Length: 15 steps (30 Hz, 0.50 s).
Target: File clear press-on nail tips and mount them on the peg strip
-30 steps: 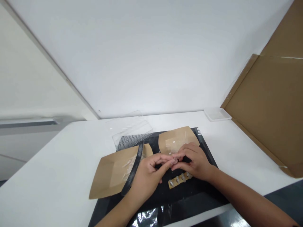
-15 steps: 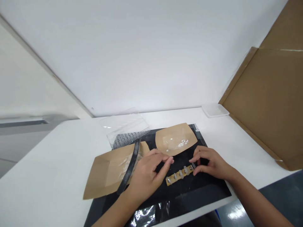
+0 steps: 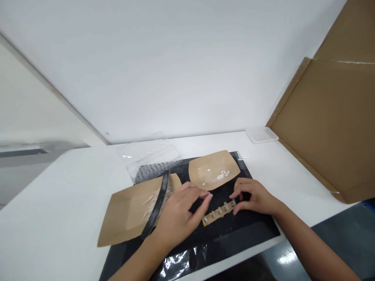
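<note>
A narrow tan strip lies on the black mat, with a row of several small clear pegs standing along it. My right hand straddles the strip's right end, fingertips above it and thumb below, and appears to pinch it. My left hand hovers just left of the strip with its fingers apart, holding nothing. Beyond the strip, a kraft paper tray holds small white bits. A second kraft paper tray lies beneath a curved black rubber band, close to my left hand.
A clear plastic cover lies over a grey ribbed piece behind the mat. A small white tray stands at the table's back edge. A large cardboard sheet leans at the right.
My hands, together over the strip a second ago, have parted. My right hand has moved to the strip's right end, and the white bits in the far tray now show.
</note>
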{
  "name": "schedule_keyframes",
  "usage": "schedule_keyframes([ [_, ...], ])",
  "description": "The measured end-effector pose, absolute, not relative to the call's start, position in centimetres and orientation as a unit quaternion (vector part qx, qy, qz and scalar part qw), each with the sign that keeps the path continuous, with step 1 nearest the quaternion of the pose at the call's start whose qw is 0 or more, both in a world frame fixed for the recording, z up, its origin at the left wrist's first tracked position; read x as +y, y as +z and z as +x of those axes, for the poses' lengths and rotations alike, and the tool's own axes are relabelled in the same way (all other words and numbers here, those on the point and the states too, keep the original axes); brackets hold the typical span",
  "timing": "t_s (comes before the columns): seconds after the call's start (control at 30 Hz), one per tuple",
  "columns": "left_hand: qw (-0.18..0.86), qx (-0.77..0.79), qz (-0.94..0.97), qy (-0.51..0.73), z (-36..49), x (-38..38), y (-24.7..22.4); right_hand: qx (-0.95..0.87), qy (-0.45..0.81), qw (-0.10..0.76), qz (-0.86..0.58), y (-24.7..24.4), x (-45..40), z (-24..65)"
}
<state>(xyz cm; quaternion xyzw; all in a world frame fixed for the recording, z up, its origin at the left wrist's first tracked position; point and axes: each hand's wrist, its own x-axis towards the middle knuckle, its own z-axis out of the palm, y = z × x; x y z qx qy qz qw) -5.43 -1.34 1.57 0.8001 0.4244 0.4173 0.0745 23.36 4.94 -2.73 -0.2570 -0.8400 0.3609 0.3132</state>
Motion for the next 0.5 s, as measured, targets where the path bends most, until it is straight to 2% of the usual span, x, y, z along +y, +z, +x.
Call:
schedule_keyframes([
  [0.5, 0.065, 0.394, 0.805, 0.439, -5.44, -1.18, 1.28, -0.846, 0.354, 0.287, -0.278, -3.05, 4.85, 23.11],
])
